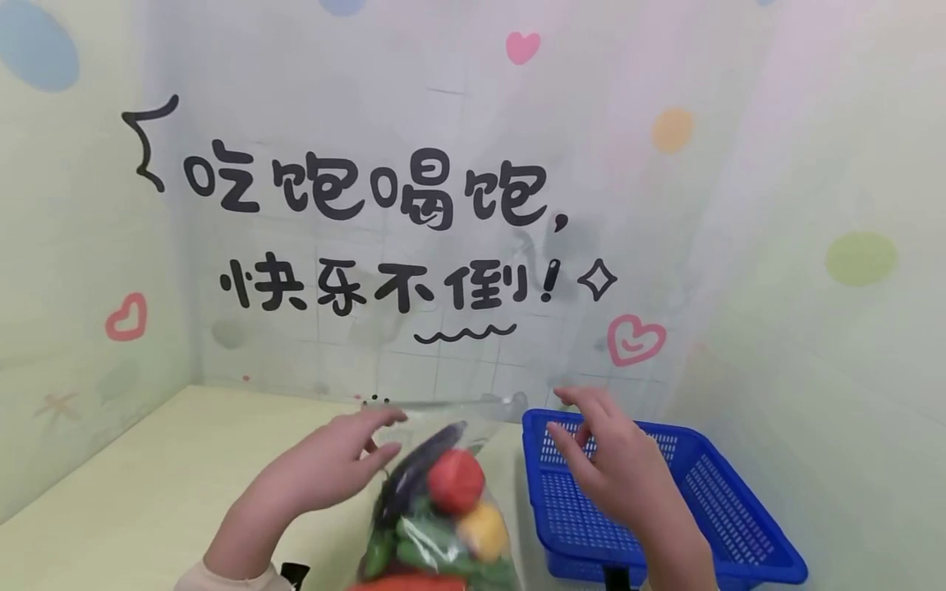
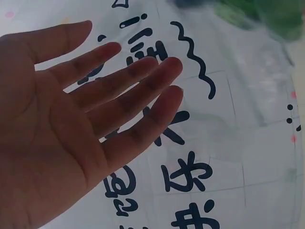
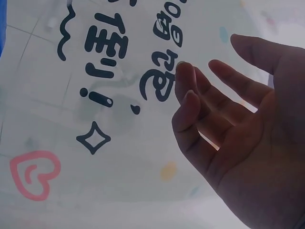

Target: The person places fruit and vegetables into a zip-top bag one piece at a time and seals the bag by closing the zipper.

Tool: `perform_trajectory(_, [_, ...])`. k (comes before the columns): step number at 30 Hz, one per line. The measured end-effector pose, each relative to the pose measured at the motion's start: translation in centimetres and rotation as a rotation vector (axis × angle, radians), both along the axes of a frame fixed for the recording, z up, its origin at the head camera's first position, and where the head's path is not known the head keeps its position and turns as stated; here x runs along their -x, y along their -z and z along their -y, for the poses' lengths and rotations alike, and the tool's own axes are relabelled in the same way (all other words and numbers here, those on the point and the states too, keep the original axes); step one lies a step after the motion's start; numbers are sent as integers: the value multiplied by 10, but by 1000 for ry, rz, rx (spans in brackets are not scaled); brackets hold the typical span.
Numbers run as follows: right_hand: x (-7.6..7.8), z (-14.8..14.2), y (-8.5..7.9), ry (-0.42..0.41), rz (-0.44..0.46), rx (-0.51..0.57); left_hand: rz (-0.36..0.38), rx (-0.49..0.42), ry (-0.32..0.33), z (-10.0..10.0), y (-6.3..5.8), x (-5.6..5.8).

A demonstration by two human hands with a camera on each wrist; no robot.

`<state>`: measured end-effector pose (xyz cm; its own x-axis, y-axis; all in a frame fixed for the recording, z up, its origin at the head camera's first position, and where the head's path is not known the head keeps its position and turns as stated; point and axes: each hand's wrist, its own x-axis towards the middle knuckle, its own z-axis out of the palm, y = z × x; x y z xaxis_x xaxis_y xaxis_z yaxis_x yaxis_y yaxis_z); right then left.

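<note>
A clear plastic bag [image 1: 484, 423] of vegetables stands low in the middle of the head view. Through it show a dark purple eggplant [image 1: 406, 474], a round red vegetable like a tomato [image 1: 456, 481], a yellow piece [image 1: 484, 531], several green ones and an orange-red one [image 1: 414, 584]. Beside the bag's upper left is my left hand [image 1: 332, 464]; its fingers are extended and spread in the left wrist view, holding nothing. My right hand [image 1: 624, 464] hovers above a blue plastic basket [image 1: 534, 492], fingers loosely bent around nothing.
The basket, with slotted walls, sits at the right of the pale yellow tabletop [image 1: 163, 476]. Behind the table rises a pale wall covering [image 1: 355, 74] with black lettering and pink hearts. Similar side walls close in on left and right.
</note>
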<state>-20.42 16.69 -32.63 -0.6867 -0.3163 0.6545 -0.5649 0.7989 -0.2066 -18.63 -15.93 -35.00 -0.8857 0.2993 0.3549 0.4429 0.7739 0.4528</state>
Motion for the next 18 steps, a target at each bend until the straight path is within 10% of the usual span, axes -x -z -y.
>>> perform_trajectory(10, [-8,5,-3,-32,-6,-40,149,222,113,-41,31,4])
perform_trajectory(18, [-8,7,2,-45,171,-118,296,373,143,-63,48,8])
